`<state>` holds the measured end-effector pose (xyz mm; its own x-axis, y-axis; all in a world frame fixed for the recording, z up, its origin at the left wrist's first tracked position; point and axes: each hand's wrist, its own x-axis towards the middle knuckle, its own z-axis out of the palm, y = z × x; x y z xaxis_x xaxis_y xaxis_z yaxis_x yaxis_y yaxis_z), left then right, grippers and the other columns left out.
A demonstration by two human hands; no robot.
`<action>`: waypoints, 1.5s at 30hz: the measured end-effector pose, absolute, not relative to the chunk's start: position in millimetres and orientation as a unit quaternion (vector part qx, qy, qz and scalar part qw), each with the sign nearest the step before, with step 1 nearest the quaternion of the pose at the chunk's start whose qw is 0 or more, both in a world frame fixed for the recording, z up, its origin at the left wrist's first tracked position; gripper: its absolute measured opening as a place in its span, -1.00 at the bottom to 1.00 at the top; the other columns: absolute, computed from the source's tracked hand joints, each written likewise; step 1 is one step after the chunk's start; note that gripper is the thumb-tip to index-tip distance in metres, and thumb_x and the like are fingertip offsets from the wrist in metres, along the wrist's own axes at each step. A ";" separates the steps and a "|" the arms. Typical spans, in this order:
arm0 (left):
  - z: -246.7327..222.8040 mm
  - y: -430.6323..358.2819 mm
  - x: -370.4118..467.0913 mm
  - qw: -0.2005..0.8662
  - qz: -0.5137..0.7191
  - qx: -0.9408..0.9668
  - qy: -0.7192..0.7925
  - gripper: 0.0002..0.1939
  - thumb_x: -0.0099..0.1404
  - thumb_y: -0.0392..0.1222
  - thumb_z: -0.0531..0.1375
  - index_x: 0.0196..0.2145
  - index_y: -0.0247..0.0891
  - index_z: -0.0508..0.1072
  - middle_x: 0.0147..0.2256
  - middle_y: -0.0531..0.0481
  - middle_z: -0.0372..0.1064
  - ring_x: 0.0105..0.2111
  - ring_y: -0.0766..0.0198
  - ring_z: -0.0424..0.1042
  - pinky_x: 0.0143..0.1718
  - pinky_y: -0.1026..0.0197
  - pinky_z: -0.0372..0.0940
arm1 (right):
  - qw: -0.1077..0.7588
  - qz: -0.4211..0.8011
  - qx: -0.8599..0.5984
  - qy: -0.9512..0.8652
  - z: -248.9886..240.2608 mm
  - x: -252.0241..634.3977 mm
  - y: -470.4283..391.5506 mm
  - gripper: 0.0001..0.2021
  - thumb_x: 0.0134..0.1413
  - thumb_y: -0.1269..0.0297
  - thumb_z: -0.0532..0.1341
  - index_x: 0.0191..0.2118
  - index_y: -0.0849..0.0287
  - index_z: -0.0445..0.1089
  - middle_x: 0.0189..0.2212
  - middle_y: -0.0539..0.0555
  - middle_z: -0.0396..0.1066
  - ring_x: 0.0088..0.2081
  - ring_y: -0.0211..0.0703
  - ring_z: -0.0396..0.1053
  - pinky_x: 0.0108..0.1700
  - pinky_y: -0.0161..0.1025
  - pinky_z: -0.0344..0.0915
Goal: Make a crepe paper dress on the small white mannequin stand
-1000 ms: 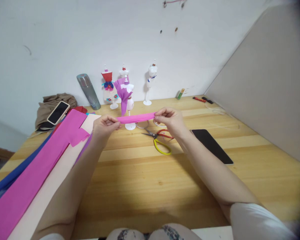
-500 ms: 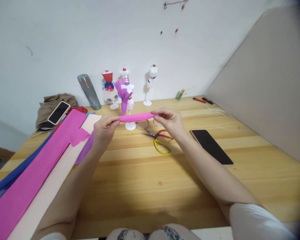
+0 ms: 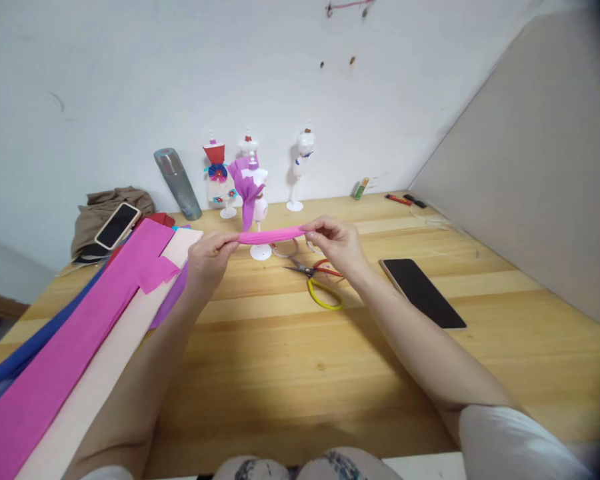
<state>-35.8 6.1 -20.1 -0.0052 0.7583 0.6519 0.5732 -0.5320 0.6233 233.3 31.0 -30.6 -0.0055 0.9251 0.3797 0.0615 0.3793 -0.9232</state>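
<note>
While the left hand [image 3: 210,260] pinches one end of a narrow pink strip [image 3: 271,235] between thumb and fingers, the right hand [image 3: 336,245] pinches the other end the same way, so the strip spans the gap between them, nearly level and raised above the counter [image 3: 280,380]. Fine lengthwise creases suggest gathered or folded crepe paper, or something much like it: very light, soft, a little stretchy, with scant stiffness of its own. It would probably crumple under a firm squeeze and might tear if tugged hard, so the ends are the sensible place to hold, with thumb and fingertips flat over all the layers and only mild tension. Just beyond the strip stands a small dress form [image 3: 260,210] draped in purple, its round base showing below the pink. Scissors [image 3: 325,305] with one red and one yellow handle lie near the right hand, and a dark flat device [image 3: 423,293] rests beside the right forearm. Farther left, long pink sheets [image 3: 80,340] overlap a pale sheet [image 3: 93,393].
</note>
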 end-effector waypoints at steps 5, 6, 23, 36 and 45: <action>-25.4 11.3 -41.6 0.115 0.525 0.695 0.477 -0.84 0.19 -0.16 0.28 -0.31 -0.16 0.68 -0.35 -0.02 0.61 -0.31 0.19 0.54 -0.22 0.16 0.40 | 0.580 0.398 -0.416 -0.577 -26.3 232.0 29.2 -0.88 -0.19 0.24 0.35 -0.43 0.11 0.51 -0.58 -0.05 0.43 -0.51 -0.25 0.32 -0.37 -0.21 0.29; -26.0 12.0 -42.3 0.128 0.528 0.692 0.476 -0.83 0.18 -0.15 0.29 -0.31 -0.16 0.68 -0.37 -0.02 0.60 -0.33 0.20 0.53 -0.24 0.17 0.40 | 0.580 0.405 -0.414 -0.573 -25.3 231.8 28.7 -0.88 -0.20 0.24 0.35 -0.43 0.10 0.51 -0.59 -0.05 0.43 -0.52 -0.26 0.32 -0.39 -0.22 0.28; -22.1 10.2 -43.4 0.160 0.529 0.681 0.481 -0.87 0.17 -0.15 0.30 -0.35 -0.17 0.67 -0.44 0.02 0.58 -0.41 0.26 0.51 -0.34 0.23 0.37 | 0.590 0.425 -0.401 -0.558 -22.4 235.5 25.7 -0.85 -0.29 0.27 0.46 -0.49 0.09 0.54 -0.43 0.02 0.57 -0.37 -0.17 0.49 -0.22 -0.16 0.47; -17.2 9.5 -29.9 0.370 0.578 0.533 0.496 -0.75 -0.11 -0.07 0.43 -0.51 -0.27 0.55 -0.60 -0.01 0.51 -0.57 0.21 0.53 -0.49 0.23 0.45 | 0.607 0.402 -0.397 -0.559 -23.5 236.9 26.6 -0.85 -0.31 0.24 0.48 -0.50 0.08 0.57 -0.41 0.03 0.59 -0.32 -0.13 0.51 -0.17 -0.13 0.49; -9.6 3.9 -28.5 0.392 0.601 0.508 0.477 -0.79 -0.17 -0.16 0.46 -0.56 -0.27 0.56 -0.57 -0.03 0.54 -0.55 0.24 0.53 -0.43 0.22 0.47 | 0.614 0.417 -0.394 -0.543 -25.0 237.7 29.9 -0.79 -0.40 0.25 0.53 -0.54 0.09 0.53 -0.42 0.02 0.57 -0.33 -0.15 0.49 -0.20 -0.15 0.47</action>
